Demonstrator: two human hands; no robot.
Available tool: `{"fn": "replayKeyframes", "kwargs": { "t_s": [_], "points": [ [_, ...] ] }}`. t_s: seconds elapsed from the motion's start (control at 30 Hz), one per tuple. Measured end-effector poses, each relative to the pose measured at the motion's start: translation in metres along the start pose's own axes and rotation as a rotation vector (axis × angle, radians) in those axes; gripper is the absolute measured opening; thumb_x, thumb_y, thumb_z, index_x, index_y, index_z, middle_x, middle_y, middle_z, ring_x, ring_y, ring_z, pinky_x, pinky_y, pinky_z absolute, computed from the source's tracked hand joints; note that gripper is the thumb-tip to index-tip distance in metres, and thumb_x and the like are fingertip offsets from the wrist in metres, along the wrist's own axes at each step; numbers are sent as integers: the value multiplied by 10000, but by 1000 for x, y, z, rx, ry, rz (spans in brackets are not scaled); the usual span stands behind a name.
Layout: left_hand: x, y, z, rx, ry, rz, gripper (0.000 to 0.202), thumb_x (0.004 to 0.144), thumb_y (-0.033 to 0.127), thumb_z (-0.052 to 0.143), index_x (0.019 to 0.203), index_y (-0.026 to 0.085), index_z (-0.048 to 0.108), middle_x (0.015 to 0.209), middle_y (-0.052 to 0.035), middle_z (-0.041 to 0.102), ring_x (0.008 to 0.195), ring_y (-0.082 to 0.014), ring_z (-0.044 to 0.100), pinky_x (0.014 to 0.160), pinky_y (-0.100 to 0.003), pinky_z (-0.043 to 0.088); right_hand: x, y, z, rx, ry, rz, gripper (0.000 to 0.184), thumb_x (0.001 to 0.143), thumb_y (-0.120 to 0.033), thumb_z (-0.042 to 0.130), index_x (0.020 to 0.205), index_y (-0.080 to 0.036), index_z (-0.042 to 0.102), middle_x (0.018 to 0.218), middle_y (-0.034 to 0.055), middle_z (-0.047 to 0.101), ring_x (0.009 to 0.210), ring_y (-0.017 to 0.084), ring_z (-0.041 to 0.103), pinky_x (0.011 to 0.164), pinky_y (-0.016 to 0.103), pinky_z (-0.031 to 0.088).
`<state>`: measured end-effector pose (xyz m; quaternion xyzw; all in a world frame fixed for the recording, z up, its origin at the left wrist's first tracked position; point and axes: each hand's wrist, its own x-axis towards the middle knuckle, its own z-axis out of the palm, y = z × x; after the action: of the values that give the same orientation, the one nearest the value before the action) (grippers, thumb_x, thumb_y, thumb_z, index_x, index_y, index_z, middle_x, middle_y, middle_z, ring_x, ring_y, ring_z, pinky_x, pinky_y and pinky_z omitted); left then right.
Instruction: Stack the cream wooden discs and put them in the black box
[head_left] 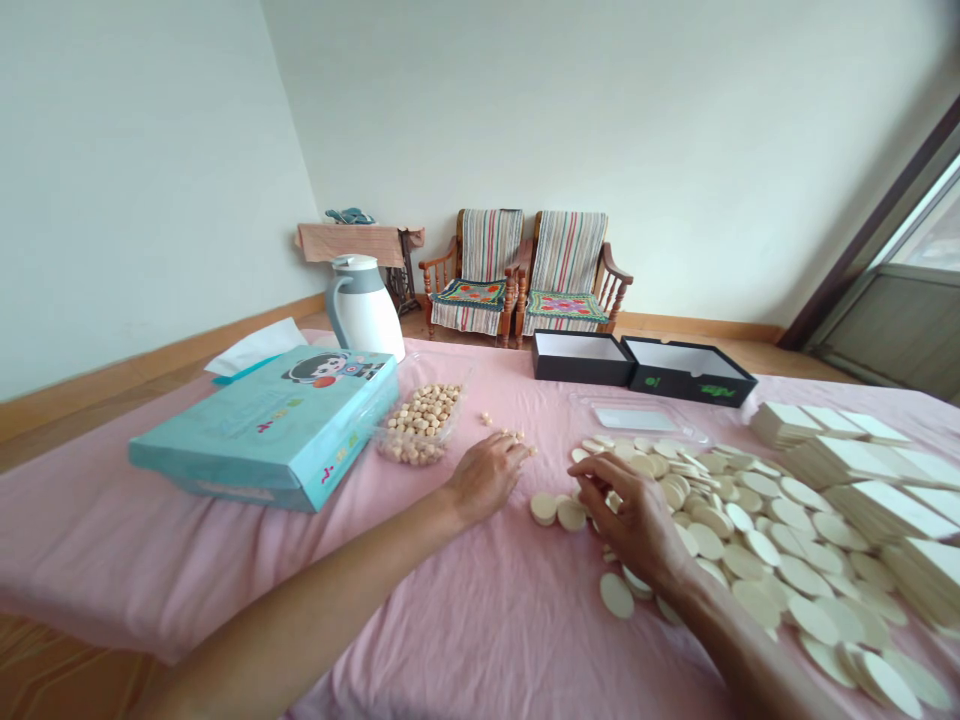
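Note:
My left hand [489, 476] reaches over the pink cloth, palm down with its fingers stretched out. Its fingertips are at a few small loose wooden beads [486, 418]; one bead shows right by the tips. Left of that hand, a clear plastic box [454, 425] holds many more pale beads [426, 408]. My right hand [634, 508] hovers at the left edge of a spread heap of round wooden discs [757, 545], fingers bent and thumb apart from the index finger. A few discs [571, 514] lie between the two hands. I see nothing held in either hand.
A light-blue box [247, 425] and a white jug [367, 315] stand at the left. Two black open trays [581, 370] and a clear plastic lid [637, 419] lie toward the back. Stacked square wooden pieces [847, 460] line the right. Two chairs [487, 270] stand beyond.

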<state>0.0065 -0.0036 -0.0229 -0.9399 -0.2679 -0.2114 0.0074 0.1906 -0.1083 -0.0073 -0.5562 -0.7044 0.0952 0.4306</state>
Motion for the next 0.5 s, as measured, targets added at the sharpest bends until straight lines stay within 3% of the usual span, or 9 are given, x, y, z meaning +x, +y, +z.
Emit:
{"fn": "replayKeyframes", "kwargs": {
  "t_s": [0.2,0.33,0.5],
  "points": [
    [0,-2,7,5,14,-20,154,884,142,472,998,152,575,937,-58,618,931,-194,542,855,-326,455,0,0,0,-8,1,-7,148,861,-166,468,869,-200,612,838,32,598,724,148,572,645,269,441],
    [-2,7,-5,6,43,1,151,892,139,454,983,159,573,924,-49,613,916,-185,544,850,-314,451,0,0,-1,-5,-2,-1,147,864,-162,470,877,-200,612,857,36,600,738,149,574,649,267,439],
    [-3,1,-41,90,323,-45,157,899,139,434,957,163,577,911,-61,619,914,-196,548,851,-339,434,0,-2,-2,2,-6,12,142,859,-166,475,874,-195,613,841,32,595,702,139,564,610,255,432]
  ]
}}
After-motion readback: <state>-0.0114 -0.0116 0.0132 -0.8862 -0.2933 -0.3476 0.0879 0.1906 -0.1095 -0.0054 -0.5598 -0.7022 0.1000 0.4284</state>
